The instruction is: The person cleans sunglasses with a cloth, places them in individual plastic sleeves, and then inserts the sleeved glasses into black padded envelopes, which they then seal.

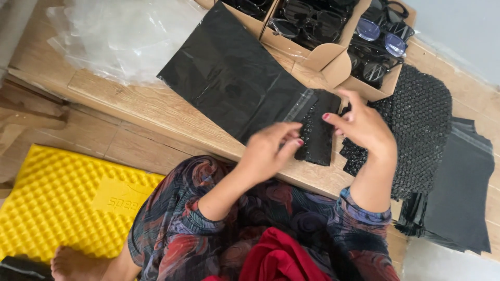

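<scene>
One bubble-wrap packet (315, 132) pinched by two hands, left hand (268, 151); right hand (362, 127); one black bag (234, 78) beside.

I see a home packing spot: cardboard boxes of glasses (333, 26), black mailer bags (234, 78), bubble wrap (422, 114) on a wooden floor (130, 104).

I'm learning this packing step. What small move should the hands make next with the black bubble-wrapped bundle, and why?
Probably slide the bubble-wrapped bundle further into the black mailer bag. Both the left hand and the right hand pinch it at the bag's open end, and most of it seems to lie outside.
</scene>
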